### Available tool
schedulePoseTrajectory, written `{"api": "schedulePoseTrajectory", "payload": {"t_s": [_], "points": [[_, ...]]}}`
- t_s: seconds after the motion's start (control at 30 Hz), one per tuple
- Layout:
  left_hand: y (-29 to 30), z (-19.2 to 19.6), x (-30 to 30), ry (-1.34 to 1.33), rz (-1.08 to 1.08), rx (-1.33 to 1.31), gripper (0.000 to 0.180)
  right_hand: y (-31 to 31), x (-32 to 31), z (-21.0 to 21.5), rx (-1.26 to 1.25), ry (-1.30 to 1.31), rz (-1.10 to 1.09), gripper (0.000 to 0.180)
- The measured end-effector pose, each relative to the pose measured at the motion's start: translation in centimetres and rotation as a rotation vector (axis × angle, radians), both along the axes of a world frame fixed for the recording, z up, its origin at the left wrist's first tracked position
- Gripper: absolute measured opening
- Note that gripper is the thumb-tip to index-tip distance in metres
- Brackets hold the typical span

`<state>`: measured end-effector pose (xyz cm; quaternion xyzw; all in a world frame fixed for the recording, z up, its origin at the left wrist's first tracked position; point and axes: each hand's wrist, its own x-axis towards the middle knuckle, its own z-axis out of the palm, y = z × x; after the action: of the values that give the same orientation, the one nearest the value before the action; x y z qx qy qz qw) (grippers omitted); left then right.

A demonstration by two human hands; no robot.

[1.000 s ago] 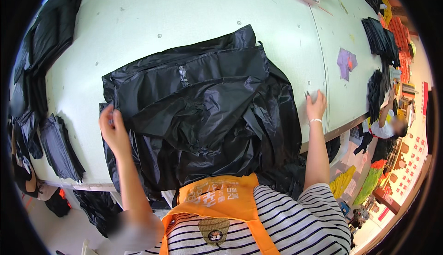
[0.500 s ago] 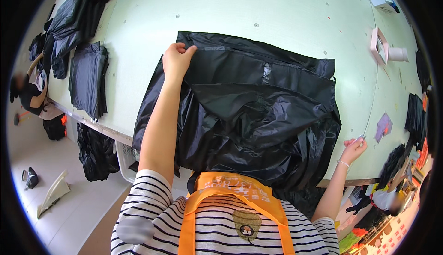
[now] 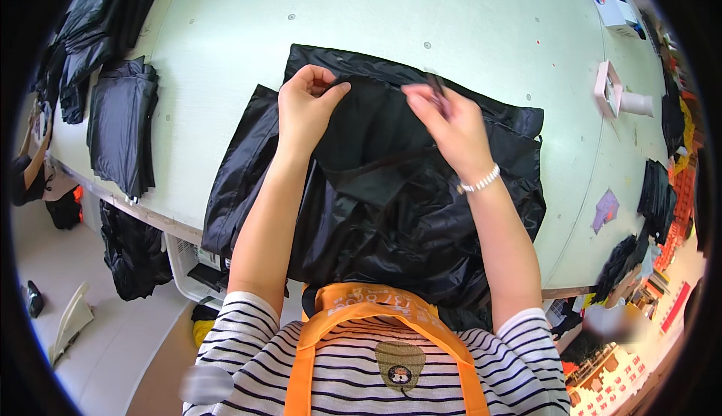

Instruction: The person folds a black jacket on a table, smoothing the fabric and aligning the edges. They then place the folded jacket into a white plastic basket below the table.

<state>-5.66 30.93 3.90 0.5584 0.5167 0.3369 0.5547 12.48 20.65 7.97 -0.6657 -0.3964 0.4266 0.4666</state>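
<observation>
A black, shiny fabric garment (image 3: pixel 398 205) lies spread and rumpled on the pale green table in front of me. My left hand (image 3: pixel 307 107) pinches the fabric near its far edge, thumb and fingertips together. Close by on the right, my right hand (image 3: pixel 451 119) hovers over the upper part of the garment. Its fingers are curled round a small, dark, pointed tool (image 3: pixel 435 85), blurred by motion, whose exact kind I cannot make out. A pale beaded bracelet circles the right wrist.
Folded black garments (image 3: pixel 122 126) lie stacked at the left, with a larger heap (image 3: pixel 90 36) behind. At the right are a pink tray (image 3: pixel 606 89), a white thread spool (image 3: pixel 636 104), a box (image 3: pixel 609 1) and a purple scrap (image 3: pixel 605 211). Another person (image 3: pixel 31 171) works at far left.
My right hand has come from the table's right side, inward over the garment, carrying the small tool. My left hand has shifted slightly right along the far edge, still pinching fabric.
</observation>
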Motion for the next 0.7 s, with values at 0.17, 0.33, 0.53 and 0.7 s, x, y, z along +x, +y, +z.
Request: {"api": "schedulePoseTrajectory", "payload": {"t_s": [0.17,0.33,0.53,0.7], "points": [[-1.6,0.4,0.5,0.042,-0.045,0.199,0.015,6.0,-1.9,0.7,-0.271,0.130,0.132,0.042],[-2.2,0.9,0.5,0.117,-0.015,0.360,0.018,7.2,-2.3,0.6,-0.430,0.214,0.130,0.033],[-2.3,0.9,0.6,0.119,-0.021,0.385,0.015,6.4,-2.3,0.5,-0.265,0.348,0.037,0.020],[-2.5,1.7,0.6,0.150,-0.027,0.197,0.013,4.5,-2.9,1.6,-0.005,0.117,-0.098,0.016]]}}
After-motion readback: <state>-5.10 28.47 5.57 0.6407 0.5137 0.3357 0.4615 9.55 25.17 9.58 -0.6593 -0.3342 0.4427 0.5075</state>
